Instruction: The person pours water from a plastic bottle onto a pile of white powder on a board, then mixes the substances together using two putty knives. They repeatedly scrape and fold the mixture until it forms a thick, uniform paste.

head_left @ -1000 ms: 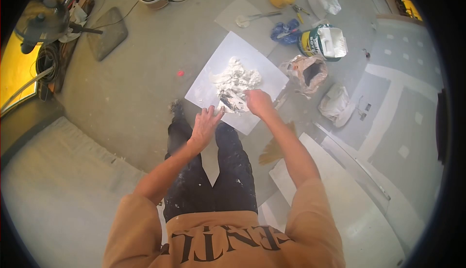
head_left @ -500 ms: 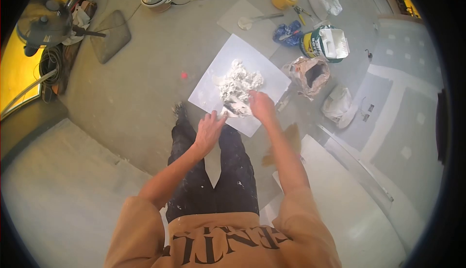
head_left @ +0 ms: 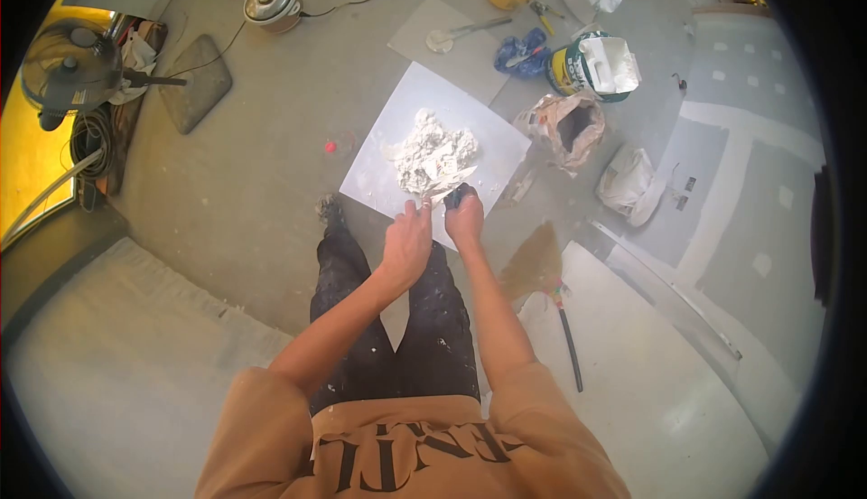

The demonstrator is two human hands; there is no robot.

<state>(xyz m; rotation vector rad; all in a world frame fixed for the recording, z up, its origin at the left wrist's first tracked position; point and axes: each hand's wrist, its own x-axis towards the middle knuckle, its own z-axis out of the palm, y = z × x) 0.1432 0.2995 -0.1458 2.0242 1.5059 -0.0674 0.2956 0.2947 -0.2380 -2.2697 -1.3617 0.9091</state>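
Lumpy white plaster heap point(head_left: 433, 151) sits mid-sheet on a pale square board point(head_left: 375, 174) on the floor. It looks soft, sticky and heavy, best scooped from beneath. Right hand point(head_left: 465, 219) grips a dark-handled metal scraper point(head_left: 445, 192); left hand point(head_left: 408, 244) pinches its blade.

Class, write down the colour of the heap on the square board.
The heap is white; head view shows it best.

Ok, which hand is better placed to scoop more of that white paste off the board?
Right. The right hand grips the scraper, its blade at the edge of the white paste; the left hand only touches the blade's tip.
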